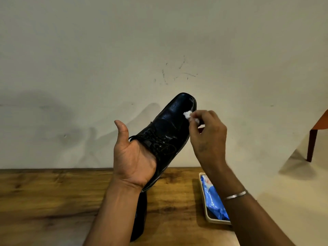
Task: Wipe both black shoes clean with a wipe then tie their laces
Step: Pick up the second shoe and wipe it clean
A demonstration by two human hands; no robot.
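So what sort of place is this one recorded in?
Probably a room in a home: a brown wooden table stands against a plain off-white wall with scribble marks, and an orange chair with dark wooden legs sits on a pale floor.

1. The left forearm (pixel 113 210) and right forearm (pixel 257 219) are showing bare from the lower edge of view up to the hands.
2. A thin, plain, silver-coloured bangle (pixel 235 194) is circling the right wrist, just below the right hand (pixel 209 139).
3. The left hand (pixel 134 157) and its wrist are showing bare too.
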